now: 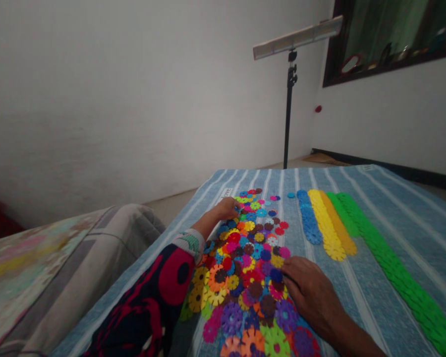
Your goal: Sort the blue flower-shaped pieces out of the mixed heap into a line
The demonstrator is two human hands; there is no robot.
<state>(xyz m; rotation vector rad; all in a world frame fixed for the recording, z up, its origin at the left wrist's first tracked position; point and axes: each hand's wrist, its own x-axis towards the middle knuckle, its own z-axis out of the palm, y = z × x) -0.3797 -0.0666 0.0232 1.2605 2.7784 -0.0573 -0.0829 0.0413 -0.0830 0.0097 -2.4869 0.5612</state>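
A long heap of flat, notched plastic flower discs [250, 265] in many colours covers the middle of the table. My left hand [227, 208] reaches to the far left side of the heap, its fingers curled down among the discs; what they hold, if anything, is hidden. On the near right side of the heap rests my right hand [310, 290], fingers bent together with the tips beside a dark blue disc [276, 275]. To the right lie rows of overlapping discs sorted by colour: a blue row [309, 218], a yellow row [324, 225], an orange-yellow row [340, 225] and a long green row [397, 267].
A striped blue cloth [405, 208] covers the table. One blue disc [291, 195] lies apart near the blue row. Beyond the table stands a black tripod [288, 114] with a light bar [299, 38]. Left of the table is a cloth-covered surface [74, 267].
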